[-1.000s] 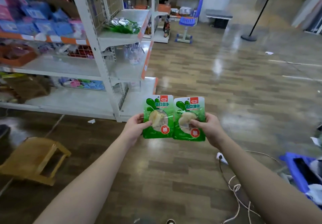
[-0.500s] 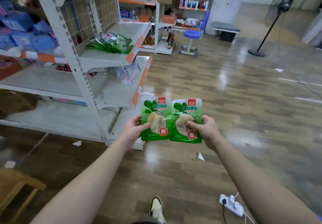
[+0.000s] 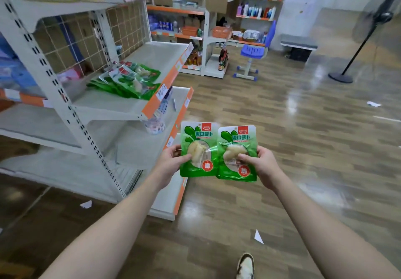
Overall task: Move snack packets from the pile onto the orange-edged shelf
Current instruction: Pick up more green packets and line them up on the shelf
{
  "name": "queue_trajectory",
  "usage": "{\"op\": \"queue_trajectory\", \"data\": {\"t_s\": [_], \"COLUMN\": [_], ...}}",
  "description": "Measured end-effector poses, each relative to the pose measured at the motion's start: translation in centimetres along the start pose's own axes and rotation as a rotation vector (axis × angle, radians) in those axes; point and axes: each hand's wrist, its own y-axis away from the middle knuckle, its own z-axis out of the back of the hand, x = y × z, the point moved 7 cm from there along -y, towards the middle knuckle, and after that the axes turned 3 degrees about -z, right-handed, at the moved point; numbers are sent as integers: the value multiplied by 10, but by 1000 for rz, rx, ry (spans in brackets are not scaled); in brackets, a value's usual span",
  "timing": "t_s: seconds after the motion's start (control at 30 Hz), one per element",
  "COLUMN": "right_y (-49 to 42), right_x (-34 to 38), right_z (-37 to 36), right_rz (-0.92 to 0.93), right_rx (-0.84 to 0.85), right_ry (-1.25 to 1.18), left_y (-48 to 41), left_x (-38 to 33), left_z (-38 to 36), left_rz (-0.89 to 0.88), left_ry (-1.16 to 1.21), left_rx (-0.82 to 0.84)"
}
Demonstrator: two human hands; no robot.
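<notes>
Closer than half a second ago, the orange-edged shelf [image 3: 156, 59] sits upper left, stocked packets [image 3: 128, 81] on it. At centre frame the left hand [image 3: 171, 163] pinches the left packet [image 3: 198, 146], the right hand [image 3: 263, 166] the right packet [image 3: 236, 148], thumbs in front, probably for flat placement; rear fingers hidden.

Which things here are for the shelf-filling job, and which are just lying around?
For the job:
- left hand holding the left packet
- right hand holding the right packet
- orange-edged shelf
- green packets already lying on it

Just lying about:
- blue chair
- standing fan
- paper scrap on the floor
- bottles on the far shelves
</notes>
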Motion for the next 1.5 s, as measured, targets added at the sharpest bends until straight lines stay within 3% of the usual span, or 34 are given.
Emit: {"op": "queue_trajectory", "data": {"t_s": [0.4, 0.53, 0.73, 0.93, 1.07, 1.23, 1.5], "right_y": [-212, -269, -338, -396, -432, -469, -501], "right_x": [75, 112, 164, 217, 239, 245, 256], "right_z": [-1, -17, -77, -166, -223, -284, -368], "right_rz": [30, 62, 118, 195, 224, 200, 296], "right_rx": [260, 373, 530, 650, 697, 765, 871], "right_ry": [72, 112, 112, 118, 125, 183, 247], "left_y": [-154, -184, -215, -246, -265, -283, -298], "left_x": [-36, -70, -136, -181, -216, -240, -238], "left_z": [-30, -35, -13, 42, 67, 87, 130], "left_rz": [-49, -141, -333, -337, -435, -315, -195], "left_ry": [-18, -75, -223, -321, -361, -627, -672], "left_rx": [-253, -347, -517, -742, -773, -780, -927]}}
